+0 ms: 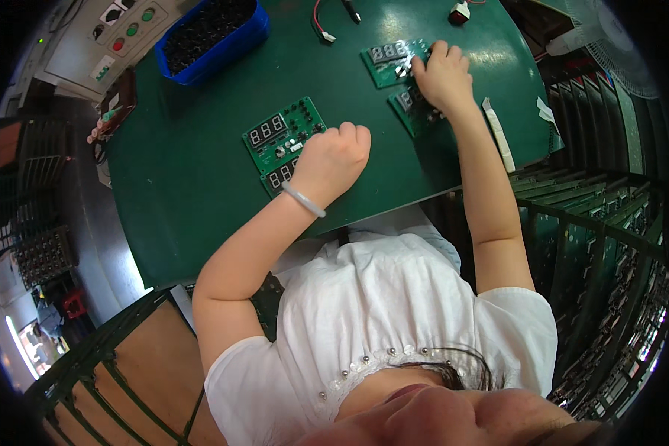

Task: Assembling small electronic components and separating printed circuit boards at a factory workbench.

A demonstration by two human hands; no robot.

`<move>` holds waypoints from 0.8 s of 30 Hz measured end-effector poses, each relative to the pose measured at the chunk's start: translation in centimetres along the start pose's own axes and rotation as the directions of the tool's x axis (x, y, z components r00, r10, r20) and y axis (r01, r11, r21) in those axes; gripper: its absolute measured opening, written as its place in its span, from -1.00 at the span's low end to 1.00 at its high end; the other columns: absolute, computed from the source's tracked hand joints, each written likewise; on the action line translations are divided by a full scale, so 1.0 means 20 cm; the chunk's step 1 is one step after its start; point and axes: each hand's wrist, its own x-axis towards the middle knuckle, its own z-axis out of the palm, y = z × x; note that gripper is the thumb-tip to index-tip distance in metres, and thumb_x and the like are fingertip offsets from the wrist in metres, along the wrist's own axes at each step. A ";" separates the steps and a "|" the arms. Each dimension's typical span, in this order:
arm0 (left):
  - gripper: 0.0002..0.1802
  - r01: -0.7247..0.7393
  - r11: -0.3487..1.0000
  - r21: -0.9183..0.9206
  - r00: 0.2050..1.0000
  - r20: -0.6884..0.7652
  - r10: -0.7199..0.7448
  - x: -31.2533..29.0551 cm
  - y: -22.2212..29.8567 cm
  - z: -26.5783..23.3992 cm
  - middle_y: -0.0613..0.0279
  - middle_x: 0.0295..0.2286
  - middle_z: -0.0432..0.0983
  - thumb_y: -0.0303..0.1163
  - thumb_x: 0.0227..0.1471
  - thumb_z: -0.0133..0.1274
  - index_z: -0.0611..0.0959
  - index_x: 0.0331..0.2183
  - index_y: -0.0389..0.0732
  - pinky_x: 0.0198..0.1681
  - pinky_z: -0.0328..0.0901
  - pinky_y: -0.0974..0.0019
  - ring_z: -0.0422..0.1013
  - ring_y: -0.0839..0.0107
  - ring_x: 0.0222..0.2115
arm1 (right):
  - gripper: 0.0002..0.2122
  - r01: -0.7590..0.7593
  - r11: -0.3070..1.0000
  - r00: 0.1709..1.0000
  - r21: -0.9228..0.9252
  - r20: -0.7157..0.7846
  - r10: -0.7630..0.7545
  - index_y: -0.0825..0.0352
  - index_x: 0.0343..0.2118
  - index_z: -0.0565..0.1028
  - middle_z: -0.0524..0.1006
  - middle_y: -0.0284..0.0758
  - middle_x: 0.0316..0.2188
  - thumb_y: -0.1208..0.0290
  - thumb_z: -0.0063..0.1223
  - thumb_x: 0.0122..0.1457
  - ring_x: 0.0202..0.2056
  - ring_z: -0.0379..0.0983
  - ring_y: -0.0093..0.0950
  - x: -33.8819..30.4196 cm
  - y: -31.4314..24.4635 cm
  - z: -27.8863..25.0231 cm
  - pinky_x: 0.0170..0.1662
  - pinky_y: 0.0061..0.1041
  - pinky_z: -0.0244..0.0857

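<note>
A green circuit board [262, 152] with a three-digit display lies on the table, and a second, matching board [276, 177] adjoins its near side. Over their right part is my left hand [333, 160], its fingers curled in; whatever they hold is hidden. A grey-white bangle [303, 200] circles that wrist. Further right, another similar green board [383, 72] lies at the far side, with one more board [403, 111] just nearer. My right hand [446, 78] is closed on the right end of the far board, thumb toward its components. The hand covers part of both boards.
A blue bin [215, 39] of small black parts stands at the far left of the green table [193, 163], beside a control box [111, 37] with buttons. Wired connectors [327, 35], a pen-like black tool [351, 11], a red switch [459, 13] and a white strip [498, 135] also lie there.
</note>
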 end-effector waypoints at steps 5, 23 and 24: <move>-0.92 0.034 0.994 0.107 0.999 0.028 -0.037 0.00 -0.05 0.05 0.25 -0.59 0.41 -0.41 -0.10 0.02 0.45 -0.53 -0.15 -0.59 0.38 0.39 0.46 0.43 -0.62 | -0.60 0.147 0.983 0.988 0.113 -0.056 -0.142 0.44 -0.15 0.34 0.36 -0.04 -0.17 0.23 0.11 0.08 -0.11 0.32 -0.04 -0.18 -0.17 0.01 -0.10 -0.05 0.31; -0.91 -0.044 0.997 0.064 0.988 0.151 0.034 -0.24 -0.23 -0.07 0.25 -0.56 0.38 -0.43 -0.09 0.02 0.42 -0.50 -0.14 -0.56 0.37 0.38 0.46 0.41 -0.56 | -0.18 0.408 0.822 0.832 0.397 0.208 -0.514 0.24 0.17 0.25 0.29 -0.07 0.03 0.20 0.43 -0.21 0.02 0.24 -0.03 -0.54 -0.08 -0.35 0.05 -0.10 0.22; -0.91 -0.054 0.996 0.070 0.987 0.152 0.043 -0.25 -0.22 -0.08 0.26 -0.56 0.38 -0.43 -0.09 0.01 0.41 -0.50 -0.14 -0.57 0.36 0.39 0.45 0.42 -0.57 | -0.13 0.392 0.810 0.801 0.436 0.271 -0.533 0.16 0.20 0.23 0.24 -0.10 0.10 0.23 0.45 -0.26 0.08 0.17 -0.04 -0.56 -0.05 -0.37 0.12 -0.10 0.18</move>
